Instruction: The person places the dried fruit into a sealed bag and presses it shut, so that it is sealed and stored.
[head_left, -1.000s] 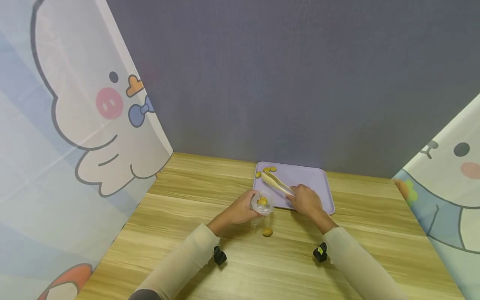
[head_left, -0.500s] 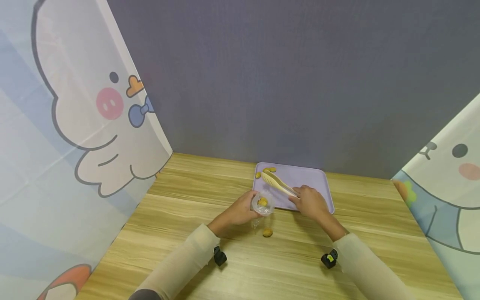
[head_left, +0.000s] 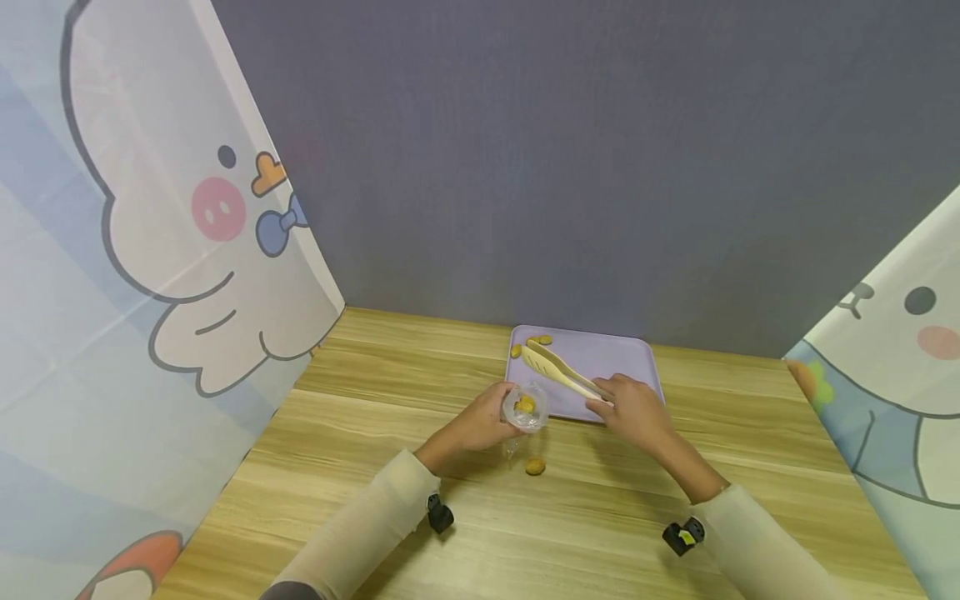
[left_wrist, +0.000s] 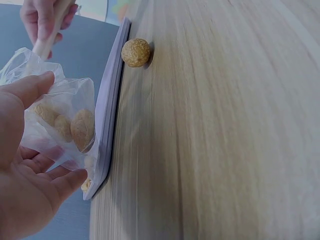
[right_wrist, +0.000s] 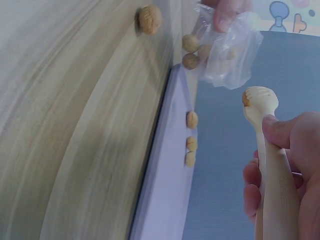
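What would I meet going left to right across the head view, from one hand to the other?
By their middles: left hand → bag → tongs → right hand.

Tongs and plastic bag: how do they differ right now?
The tongs are opaque cream; the plastic bag is clear. The tongs are long and slim, the bag shorter and crinkled. The right hand holds the tongs, the left hand the bag. One walnut shows between the tongs' heads; the bag contains several. Both are hand-held.
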